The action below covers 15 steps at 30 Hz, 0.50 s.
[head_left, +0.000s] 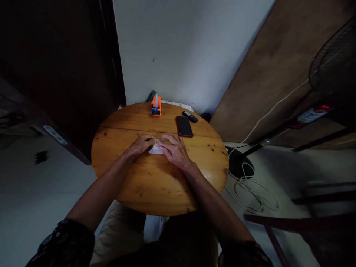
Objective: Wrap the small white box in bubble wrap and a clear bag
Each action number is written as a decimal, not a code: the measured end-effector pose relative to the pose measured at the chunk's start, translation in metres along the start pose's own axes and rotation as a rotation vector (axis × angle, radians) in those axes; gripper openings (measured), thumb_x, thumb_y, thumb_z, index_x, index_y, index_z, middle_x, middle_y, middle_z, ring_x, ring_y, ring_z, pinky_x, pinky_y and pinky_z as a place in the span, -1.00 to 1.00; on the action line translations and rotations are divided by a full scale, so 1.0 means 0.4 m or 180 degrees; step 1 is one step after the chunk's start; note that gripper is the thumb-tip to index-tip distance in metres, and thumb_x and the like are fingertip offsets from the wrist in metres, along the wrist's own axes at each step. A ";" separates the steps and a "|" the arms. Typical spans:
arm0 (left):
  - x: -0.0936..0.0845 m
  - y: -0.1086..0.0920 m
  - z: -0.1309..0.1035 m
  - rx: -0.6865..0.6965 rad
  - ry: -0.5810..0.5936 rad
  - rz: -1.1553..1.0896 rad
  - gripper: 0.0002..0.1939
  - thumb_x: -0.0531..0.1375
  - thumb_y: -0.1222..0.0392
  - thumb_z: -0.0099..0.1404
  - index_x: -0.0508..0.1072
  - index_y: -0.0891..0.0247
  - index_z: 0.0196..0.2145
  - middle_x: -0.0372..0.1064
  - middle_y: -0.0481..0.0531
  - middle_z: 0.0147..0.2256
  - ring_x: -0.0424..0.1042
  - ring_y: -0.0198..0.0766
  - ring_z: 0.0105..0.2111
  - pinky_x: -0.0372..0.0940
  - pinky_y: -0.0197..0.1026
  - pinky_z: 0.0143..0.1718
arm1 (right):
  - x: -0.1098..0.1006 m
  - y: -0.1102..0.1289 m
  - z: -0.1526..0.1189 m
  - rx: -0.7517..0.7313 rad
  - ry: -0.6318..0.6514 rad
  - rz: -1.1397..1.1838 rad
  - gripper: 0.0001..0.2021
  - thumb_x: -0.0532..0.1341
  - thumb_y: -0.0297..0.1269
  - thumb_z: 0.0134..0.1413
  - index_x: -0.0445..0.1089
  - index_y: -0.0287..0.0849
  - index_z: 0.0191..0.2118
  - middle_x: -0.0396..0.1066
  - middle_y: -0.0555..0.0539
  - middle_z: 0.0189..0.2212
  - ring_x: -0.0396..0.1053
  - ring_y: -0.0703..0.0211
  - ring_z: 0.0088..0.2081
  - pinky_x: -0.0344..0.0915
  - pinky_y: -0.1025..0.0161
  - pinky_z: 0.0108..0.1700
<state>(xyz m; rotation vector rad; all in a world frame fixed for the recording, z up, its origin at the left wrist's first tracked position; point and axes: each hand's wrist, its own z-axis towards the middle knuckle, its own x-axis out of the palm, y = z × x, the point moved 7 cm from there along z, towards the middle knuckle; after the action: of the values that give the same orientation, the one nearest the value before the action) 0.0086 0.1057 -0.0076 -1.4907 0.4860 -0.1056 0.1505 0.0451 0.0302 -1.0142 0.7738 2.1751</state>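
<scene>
Pinching the upper left edge of a small pale packet (156, 150) with the bent fingers of the left hand (144, 144). Touching the same packet from the other side with the right hand (175, 151), fingers loosely bent and partly spread over its right end. Cannot tell whether gripping or just pressing with those right fingers, the undersides being hidden. Between both sets of fingertips, the packet, low over the wooden table (139, 174); impossible to make out any marking on it.

Just beyond the right fingers, on the tabletop, a dark phone (184, 127) with a red edge, apart from the fingertips. Past the phone, still farther from the right fingers, a black remote (190, 116). Straight out beyond the left fingertips, near the far rim, an orange tape dispenser (156, 106), upright. Well to the right of the right fingers, down on the floor, a loosely coiled pale cable (250, 193).
</scene>
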 end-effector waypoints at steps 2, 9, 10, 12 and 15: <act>-0.001 0.001 0.000 -0.0005 -0.0045 0.0007 -0.67 0.21 -0.06 0.05 0.49 0.29 -0.44 0.30 -0.09 -0.54 0.22 -0.33 -0.51 0.10 -0.27 -0.45 | 0.003 0.008 0.000 -0.0066 0.0024 -0.0169 -0.70 0.13 -0.24 0.31 0.57 -0.08 0.00 0.39 -0.19 0.14 0.31 -0.10 0.07 0.19 -0.06 0.09; -0.002 -0.005 -0.005 -0.0016 -0.0076 -0.0004 -0.66 0.21 -0.06 0.05 0.51 0.31 -0.41 0.31 -0.10 -0.53 0.22 -0.34 -0.50 0.13 -0.28 -0.44 | 0.008 0.039 -0.001 -0.0273 0.0052 -0.0575 -0.69 0.09 -0.33 0.32 0.55 -0.12 0.00 0.43 -0.22 0.10 0.32 -0.08 0.02 0.17 -0.04 0.00; -0.002 -0.006 -0.006 -0.0018 -0.0072 0.0001 -0.66 0.21 -0.06 0.06 0.51 0.31 -0.40 0.31 -0.10 -0.53 0.22 -0.34 -0.50 0.13 -0.28 -0.44 | 0.008 0.043 -0.002 -0.0302 0.0033 -0.0620 -0.69 0.09 -0.34 0.32 0.55 -0.13 -0.01 0.44 -0.22 0.08 0.33 -0.06 0.01 0.17 -0.03 -0.02; -0.001 -0.007 -0.007 -0.0022 -0.0068 0.0016 -0.66 0.20 -0.05 0.07 0.51 0.31 -0.40 0.31 -0.10 -0.53 0.22 -0.34 -0.51 0.12 -0.28 -0.45 | 0.009 0.049 -0.001 -0.0347 -0.0001 -0.0654 -0.70 0.09 -0.36 0.31 0.55 -0.12 -0.02 0.46 -0.20 0.06 0.34 -0.03 -0.03 0.17 -0.01 -0.03; -0.001 -0.007 -0.007 0.0000 -0.0049 0.0051 -0.67 0.19 -0.05 0.09 0.51 0.31 -0.40 0.31 -0.10 -0.54 0.21 -0.34 -0.52 0.11 -0.28 -0.46 | 0.011 0.054 0.000 -0.0345 -0.0038 -0.0645 -0.71 0.11 -0.39 0.28 0.56 -0.11 -0.03 0.48 -0.17 0.03 0.34 -0.01 -0.05 0.17 0.01 -0.05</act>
<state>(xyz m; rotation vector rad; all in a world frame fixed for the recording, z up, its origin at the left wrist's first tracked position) 0.0077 0.1029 -0.0048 -1.4864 0.4855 -0.0812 0.1326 0.0325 0.0321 -1.0831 0.5277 2.0638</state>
